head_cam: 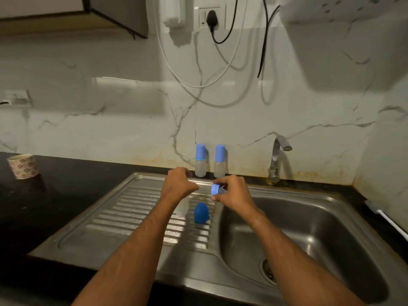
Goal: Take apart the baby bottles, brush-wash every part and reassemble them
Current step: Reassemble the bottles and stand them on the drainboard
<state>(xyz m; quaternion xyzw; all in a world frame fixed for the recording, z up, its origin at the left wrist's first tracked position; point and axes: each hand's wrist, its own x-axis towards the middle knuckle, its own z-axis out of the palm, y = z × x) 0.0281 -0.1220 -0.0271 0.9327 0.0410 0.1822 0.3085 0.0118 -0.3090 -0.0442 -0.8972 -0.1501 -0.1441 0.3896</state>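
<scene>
— Progress? 
— We find one bottle body (182,206) dismantled at centre frame, its cap (200,213) on the drainboard (123,208).

— Hands? 
— Right hand (231,192) pinches the collar (215,190); left hand (180,183) curled, contents unclear. Two bottles (200,161) remain assembled; washing outstanding.

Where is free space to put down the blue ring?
Free: the ribbed steel drainboard left of the clear bottle body, and the sink basin. Crowded: around the dark blue cap and below the two capped bottles.

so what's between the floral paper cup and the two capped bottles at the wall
Only bare black counter separates the paper cup from the capped bottles in the head view; the left hand hovers nearer, over the sink.
</scene>
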